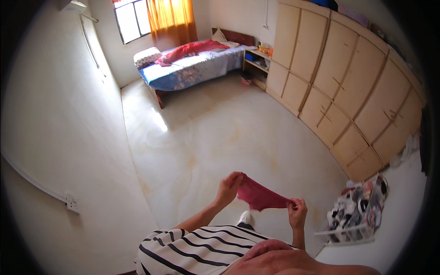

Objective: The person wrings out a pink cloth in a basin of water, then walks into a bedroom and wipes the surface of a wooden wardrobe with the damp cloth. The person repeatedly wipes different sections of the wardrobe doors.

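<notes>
A dark red piece of cloth (259, 194) is stretched between my two hands, in front of my striped top and above the tiled floor. My left hand (231, 184) pinches its upper left corner. At the lower right end, my right hand (297, 207) grips the cloth between thumb and fingers. The cloth's lower edge hangs in the air. What kind of garment or cloth it is, I cannot tell. Below it, a white shoe (245, 217) shows on the floor.
A bed (192, 74) with a red cloth stands under the window at the back, beside a small shelf unit (256, 63). Wooden wardrobes (338, 72) line the right side. A white rack (347, 235) heaped with clothes or small items is at the lower right. A wall socket (72, 204) is at left.
</notes>
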### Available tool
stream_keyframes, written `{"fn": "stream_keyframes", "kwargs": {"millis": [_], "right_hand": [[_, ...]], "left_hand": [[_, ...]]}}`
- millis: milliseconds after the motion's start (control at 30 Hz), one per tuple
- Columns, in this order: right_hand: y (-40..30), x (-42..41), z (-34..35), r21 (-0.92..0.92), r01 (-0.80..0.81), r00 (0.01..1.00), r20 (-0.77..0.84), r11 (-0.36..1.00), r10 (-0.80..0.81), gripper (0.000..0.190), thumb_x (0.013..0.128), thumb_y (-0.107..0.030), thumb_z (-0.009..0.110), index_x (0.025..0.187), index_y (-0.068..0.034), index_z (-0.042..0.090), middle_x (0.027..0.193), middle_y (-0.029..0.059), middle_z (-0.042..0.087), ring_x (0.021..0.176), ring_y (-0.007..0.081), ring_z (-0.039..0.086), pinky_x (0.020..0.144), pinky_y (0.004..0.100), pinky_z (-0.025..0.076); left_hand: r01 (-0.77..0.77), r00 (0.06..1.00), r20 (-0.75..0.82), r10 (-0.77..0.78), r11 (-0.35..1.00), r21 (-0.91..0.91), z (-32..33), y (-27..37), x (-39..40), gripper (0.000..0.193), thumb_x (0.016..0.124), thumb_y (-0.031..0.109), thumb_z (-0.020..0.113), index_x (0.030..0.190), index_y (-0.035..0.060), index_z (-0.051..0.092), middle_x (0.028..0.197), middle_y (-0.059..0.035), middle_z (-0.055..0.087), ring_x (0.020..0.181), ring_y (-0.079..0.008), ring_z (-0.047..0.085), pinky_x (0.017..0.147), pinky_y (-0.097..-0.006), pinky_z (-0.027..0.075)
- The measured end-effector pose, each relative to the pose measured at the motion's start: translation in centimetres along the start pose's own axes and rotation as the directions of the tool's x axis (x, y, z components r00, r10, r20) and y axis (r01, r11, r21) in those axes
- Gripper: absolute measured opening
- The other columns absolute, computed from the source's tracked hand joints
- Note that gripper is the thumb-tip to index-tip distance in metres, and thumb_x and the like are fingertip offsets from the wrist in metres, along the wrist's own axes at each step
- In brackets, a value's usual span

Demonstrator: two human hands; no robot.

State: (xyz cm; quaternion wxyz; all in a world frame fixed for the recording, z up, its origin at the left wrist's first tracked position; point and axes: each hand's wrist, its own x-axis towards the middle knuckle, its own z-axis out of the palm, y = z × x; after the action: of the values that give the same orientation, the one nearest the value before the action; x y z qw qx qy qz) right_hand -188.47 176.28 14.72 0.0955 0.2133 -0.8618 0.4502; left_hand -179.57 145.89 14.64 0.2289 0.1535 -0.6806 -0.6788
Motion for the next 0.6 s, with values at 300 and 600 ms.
{"fn": "stream_keyframes", "kwargs": {"millis": [300,600], "right_hand": [[-0.3,29.6,6.5,0.735,-0.673,0.728,0.678,0.082,-0.101,0.033,0.104,-0.028,0.057,0.108,0.002,0.069,0.095,0.0075,0.072,0.087,0.0180,0.068,0.080,0.0338,0.057],[0.5,45.6,27.4,0.700,-0.714,0.701,0.714,0.015,0.007,0.029,0.105,-0.032,0.049,0.106,-0.011,0.069,0.098,0.0026,0.068,0.086,0.0127,0.064,0.073,0.0291,0.054]], "left_hand": [[-0.152,0.975,0.111,0.193,0.941,-0.304,6.9,1.6,20.1,0.069,0.111,0.023,0.050,0.167,0.0134,0.010,0.168,-0.0094,0.027,0.151,-0.0215,0.033,0.116,-0.0414,0.041],[0.044,0.969,-0.186,-0.161,0.857,-0.514,12.5,-5.1,42.2,0.030,0.111,0.027,0.050,0.121,0.0041,0.066,0.112,-0.0034,0.069,0.103,-0.0130,0.063,0.091,-0.0269,0.052]]}}
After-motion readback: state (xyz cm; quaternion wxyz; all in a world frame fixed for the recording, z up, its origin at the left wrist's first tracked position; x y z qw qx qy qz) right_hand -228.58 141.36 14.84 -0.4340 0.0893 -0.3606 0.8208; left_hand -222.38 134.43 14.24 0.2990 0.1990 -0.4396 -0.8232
